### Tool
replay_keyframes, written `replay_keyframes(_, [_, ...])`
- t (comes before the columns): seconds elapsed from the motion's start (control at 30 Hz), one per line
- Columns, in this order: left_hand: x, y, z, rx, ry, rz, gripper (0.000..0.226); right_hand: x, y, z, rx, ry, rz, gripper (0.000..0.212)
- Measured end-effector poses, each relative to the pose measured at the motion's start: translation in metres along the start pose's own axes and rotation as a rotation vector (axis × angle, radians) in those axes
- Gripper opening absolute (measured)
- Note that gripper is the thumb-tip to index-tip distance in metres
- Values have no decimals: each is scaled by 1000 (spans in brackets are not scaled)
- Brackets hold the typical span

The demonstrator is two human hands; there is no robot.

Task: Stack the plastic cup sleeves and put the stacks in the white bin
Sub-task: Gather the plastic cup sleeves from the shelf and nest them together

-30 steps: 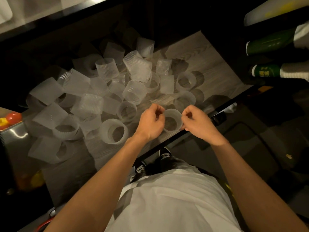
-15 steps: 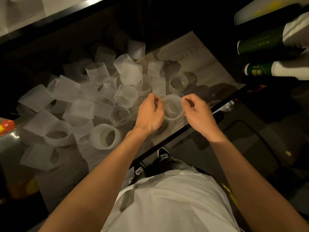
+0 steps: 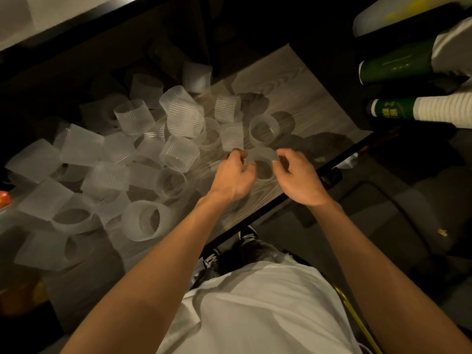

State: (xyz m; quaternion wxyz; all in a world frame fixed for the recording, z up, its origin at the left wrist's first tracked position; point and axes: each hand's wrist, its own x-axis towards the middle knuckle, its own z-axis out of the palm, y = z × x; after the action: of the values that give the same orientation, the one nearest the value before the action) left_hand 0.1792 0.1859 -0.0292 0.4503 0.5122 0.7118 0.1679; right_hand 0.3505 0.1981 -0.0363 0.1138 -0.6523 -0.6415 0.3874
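Grey wood-grain table [image 3: 301, 80] with a dark trim along its near edge, dim light overhead, and we are looking straight down at 2 bare arms reaching in. Both hands meet just inside the near edge, roughly halfway along it. Between them sits 1 translucent ribbed plastic cup sleeve [image 3: 263, 156], open end facing up. The left hand [image 3: 235, 175] pinches its left wall, thumb on the near side and curled fingers on the far side. The right hand [image 3: 298, 180] pinches the right wall with its fingers curled in. Motion blur makes it hard to say whether the sleeve rests on the wood or hangs just above it.

Right behind it, toward the right edge, 1 upright frosted sleeve [image 3: 264, 130] stands on its own, apart from the held one. Spreading from the middle of the table to its left edge is a loose heap of translucent ribbed sleeves [image 3: 107, 175], some standing, some tipped on their sides, many touching or overlapping. 1 wide frosted sleeve lying on its side [image 3: 143, 221] sits at the near edge, just left of the left forearm.

Off the table's right edge, 2 dark green cylinders [image 3: 396, 65] lie side by side, the nearer one beside a white ribbed stack [image 3: 444, 108]. Below, a white T-shirt [image 3: 255, 307] and dark shoes [image 3: 246, 235] on the floor.
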Motion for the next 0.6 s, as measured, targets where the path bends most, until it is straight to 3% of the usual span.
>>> replay_keyframes(0.07, [3, 2, 3, 17, -59, -76, 56, 3, 0, 1, 41, -99, 98, 49])
replay_keyframes(0.13, [7, 5, 5, 42, -102, -105, 59, 7, 0, 1, 141, -115, 158, 46])
replay_keyframes(0.23, [12, 17, -1, 36, -43, -94, 48, 10, -2, -7, 190, 50, 95, 28])
replay_keyframes(0.37, [21, 45, -20, -55, 70, 6, 30, 20, -22, -32, 252, 240, -29, 33])
replay_keyframes(0.47, [30, 58, -29, -157, 153, 58, 23, 38, -34, -42, 280, 251, -85, 33])
replay_keyframes(0.6, [40, 59, -28, -151, 125, 34, 46, 59, -30, -36, 212, 171, -96, 34])
